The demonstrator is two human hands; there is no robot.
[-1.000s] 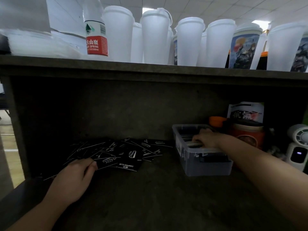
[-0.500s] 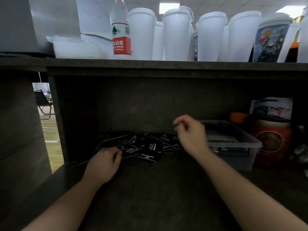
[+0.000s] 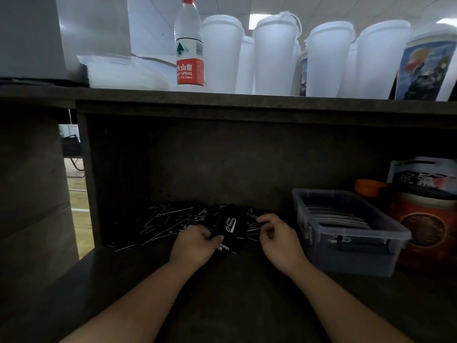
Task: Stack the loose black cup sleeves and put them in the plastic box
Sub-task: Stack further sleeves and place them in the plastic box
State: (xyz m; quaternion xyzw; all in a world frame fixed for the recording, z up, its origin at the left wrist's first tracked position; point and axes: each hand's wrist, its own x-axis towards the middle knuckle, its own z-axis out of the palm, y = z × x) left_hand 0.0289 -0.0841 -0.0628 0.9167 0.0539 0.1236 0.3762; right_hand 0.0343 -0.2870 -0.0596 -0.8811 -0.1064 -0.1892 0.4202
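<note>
- Two hands are at the near edge of the sleeves (image 3: 173, 219), which lie scattered on the dark surface (image 3: 235, 293).
- The left hand (image 3: 195, 246) grips one sleeve (image 3: 230, 231), raised and tilted between both hands.
- The right hand (image 3: 279, 238) pinches another sleeve from the pile.
- The box (image 3: 351, 231) stands just right of this hand, with stacked sleeves inside.

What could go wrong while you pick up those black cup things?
The left hand holds one sleeve tilted up by its edge, so it might slip. The loose sleeves lie scattered in a dark corner, so some could be missed. The right hand pinches at overlapping sleeves and may nudge others backward, away from the plastic box.
</note>
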